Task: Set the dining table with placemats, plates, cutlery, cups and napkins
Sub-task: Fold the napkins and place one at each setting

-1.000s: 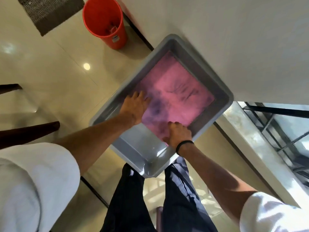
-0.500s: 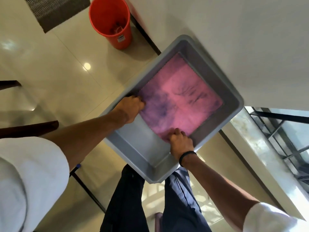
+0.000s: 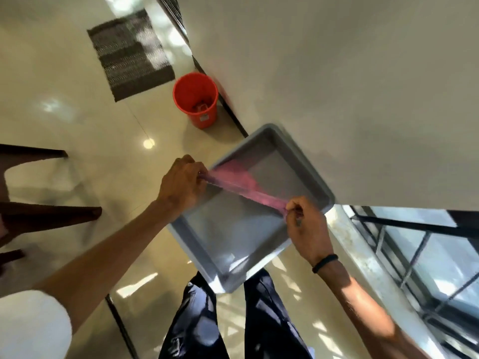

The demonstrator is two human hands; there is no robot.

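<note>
Soft pink cloth placemat (image 3: 241,183); smooth grey plastic tub (image 3: 308,167); glossy orange plastic bucket (image 3: 204,117); polished, reflective tiled floor (image 3: 77,141); coarse woven doormat (image 3: 131,54).

No legible text or labels

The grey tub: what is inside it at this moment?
Inside the grey tub only the far end of the pink placemat hangs, held by the left hand and right hand. The visible floor looks bare; the part under the mat is covered.

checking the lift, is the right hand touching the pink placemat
Touching. The head view shows the right hand pinching a corner of the pink placemat above the grey tub.
</note>
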